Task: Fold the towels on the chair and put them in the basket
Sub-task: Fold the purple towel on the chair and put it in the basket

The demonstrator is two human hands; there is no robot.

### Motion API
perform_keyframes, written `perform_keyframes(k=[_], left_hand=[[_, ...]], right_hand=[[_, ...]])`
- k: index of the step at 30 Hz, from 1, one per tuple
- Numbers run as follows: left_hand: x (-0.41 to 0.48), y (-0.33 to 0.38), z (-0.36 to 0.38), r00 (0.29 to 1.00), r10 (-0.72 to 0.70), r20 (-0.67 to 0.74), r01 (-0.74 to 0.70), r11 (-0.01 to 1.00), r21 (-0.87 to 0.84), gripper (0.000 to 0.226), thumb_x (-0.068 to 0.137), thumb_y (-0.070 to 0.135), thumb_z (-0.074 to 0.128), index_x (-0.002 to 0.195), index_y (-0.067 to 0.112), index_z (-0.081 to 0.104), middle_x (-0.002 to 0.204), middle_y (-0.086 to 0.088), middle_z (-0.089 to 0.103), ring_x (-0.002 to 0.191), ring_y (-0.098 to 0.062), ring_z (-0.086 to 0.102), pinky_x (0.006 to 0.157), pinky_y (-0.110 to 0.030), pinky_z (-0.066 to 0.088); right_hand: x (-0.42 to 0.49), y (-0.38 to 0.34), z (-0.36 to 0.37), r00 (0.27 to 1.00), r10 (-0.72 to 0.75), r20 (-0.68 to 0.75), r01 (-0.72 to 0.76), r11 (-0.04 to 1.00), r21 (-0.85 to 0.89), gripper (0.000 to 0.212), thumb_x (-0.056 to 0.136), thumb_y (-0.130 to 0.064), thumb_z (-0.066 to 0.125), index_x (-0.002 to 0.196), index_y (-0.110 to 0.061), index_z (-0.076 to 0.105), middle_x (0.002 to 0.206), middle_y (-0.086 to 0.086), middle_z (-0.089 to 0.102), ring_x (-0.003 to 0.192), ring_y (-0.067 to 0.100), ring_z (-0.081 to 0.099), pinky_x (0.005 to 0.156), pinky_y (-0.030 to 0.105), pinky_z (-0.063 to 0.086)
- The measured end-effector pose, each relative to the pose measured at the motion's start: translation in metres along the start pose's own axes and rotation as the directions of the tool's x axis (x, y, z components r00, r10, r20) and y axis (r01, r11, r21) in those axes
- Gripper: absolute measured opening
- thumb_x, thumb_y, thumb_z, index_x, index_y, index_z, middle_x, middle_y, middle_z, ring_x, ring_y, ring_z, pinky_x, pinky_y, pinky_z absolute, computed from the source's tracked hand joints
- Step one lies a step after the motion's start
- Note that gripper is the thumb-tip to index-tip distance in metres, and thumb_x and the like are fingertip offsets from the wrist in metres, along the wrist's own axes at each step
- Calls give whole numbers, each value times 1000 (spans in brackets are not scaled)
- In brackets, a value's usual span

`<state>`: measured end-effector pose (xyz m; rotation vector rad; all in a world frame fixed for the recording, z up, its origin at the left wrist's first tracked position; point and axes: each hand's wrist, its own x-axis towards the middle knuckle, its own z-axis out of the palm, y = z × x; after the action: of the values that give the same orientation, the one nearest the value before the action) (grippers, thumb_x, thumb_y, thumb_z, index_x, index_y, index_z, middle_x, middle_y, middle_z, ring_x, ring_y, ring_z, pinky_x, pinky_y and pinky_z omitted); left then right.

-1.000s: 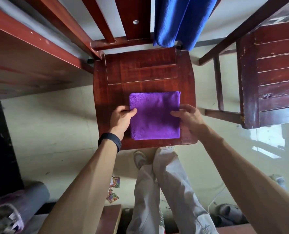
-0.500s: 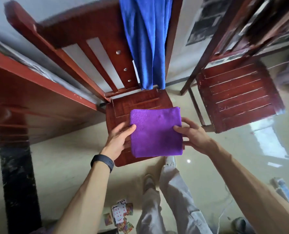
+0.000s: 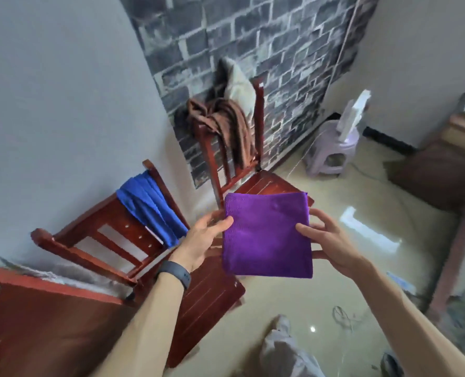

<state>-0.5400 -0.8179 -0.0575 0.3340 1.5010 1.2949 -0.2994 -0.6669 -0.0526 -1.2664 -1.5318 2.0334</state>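
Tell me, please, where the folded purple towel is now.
Head view, centre: the folded purple towel is held aloft between the left hand and right hand, by the near red wooden chair.

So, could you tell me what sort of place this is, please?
Probably a room in a home: a wooden chair hung with a blue towel, brick-pattern wallpaper, and a plastic stool on a glossy floor.
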Motion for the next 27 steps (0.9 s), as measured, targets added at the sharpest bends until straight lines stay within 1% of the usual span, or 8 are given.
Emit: perform_keyframes(k=[3, 9, 10, 12, 14, 19, 23, 27], left_hand=[[26, 30, 59, 993, -6, 119, -4, 997, 83, 32, 88, 28, 72, 119, 26, 64, 91, 2, 71, 64, -13, 65, 62, -28, 52], [101, 78, 191, 910, -42, 412, -41, 981, 191, 38, 86, 5, 69, 123, 14, 65, 115, -6, 71, 94, -21, 70, 75, -34, 58], [105, 82, 201, 906, -42, 422, -46, 980, 196, 38, 87, 4, 69, 124, 14, 65, 115, -7, 72, 94, -22, 70, 74, -34, 58], [154, 94, 277, 886, -59, 459, -54, 972, 229, 40, 86, 4, 70, 125, 13, 64, 111, -7, 74, 93, -23, 72, 71, -35, 58], [165, 100, 292, 884, -61, 464, -64, 967, 248, 40, 86, 6, 71, 124, 13, 64, 110, -7, 74, 92, -24, 72, 73, -37, 58], [239, 135, 413, 863, -81, 498, -81, 952, 296, 32, 86, 7, 71, 118, 12, 67, 112, -8, 72, 90, -22, 70, 77, -40, 57], [279, 159, 490, 849, -86, 522, -112, 935, 336, 27, 88, 8, 70, 115, 13, 67, 103, -1, 75, 85, -16, 72, 64, -29, 57], [325, 179, 553, 835, -108, 540, -115, 925, 362, 38, 85, 10, 73, 122, 12, 64, 105, -1, 75, 84, -16, 73, 62, -27, 57]], right_hand=[[-16, -15, -51, 991, -37, -131, 45, 997, 56, 34, 94, -14, 69, 124, -27, 61, 110, 11, 74, 91, 21, 74, 71, 47, 62], [-16, -40, -168, 936, -89, -340, 146, 979, 145, 33, 94, -15, 69, 124, -29, 62, 110, 11, 75, 101, 30, 72, 76, 51, 62], [-13, -40, -178, 932, -93, -351, 154, 977, 150, 34, 94, -15, 69, 123, -29, 62, 110, 11, 75, 101, 31, 72, 76, 52, 62], [3, -51, -247, 898, -98, -429, 200, 959, 199, 34, 94, -14, 70, 124, -29, 62, 110, 12, 75, 100, 30, 73, 72, 50, 62], [10, -56, -261, 896, -93, -435, 190, 964, 185, 35, 94, -15, 70, 124, -29, 62, 109, 11, 75, 100, 28, 73, 70, 46, 61], [41, -89, -368, 860, -88, -502, 237, 941, 241, 35, 93, -17, 71, 125, -29, 62, 109, 8, 75, 102, 28, 72, 66, 40, 60], [61, -115, -435, 832, -82, -548, 261, 931, 257, 34, 93, -16, 71, 124, -27, 63, 110, 11, 75, 92, 24, 74, 56, 32, 56], [87, -135, -493, 805, -80, -588, 291, 916, 274, 32, 92, -14, 71, 121, -25, 65, 109, 13, 75, 87, 27, 75, 56, 34, 58]])
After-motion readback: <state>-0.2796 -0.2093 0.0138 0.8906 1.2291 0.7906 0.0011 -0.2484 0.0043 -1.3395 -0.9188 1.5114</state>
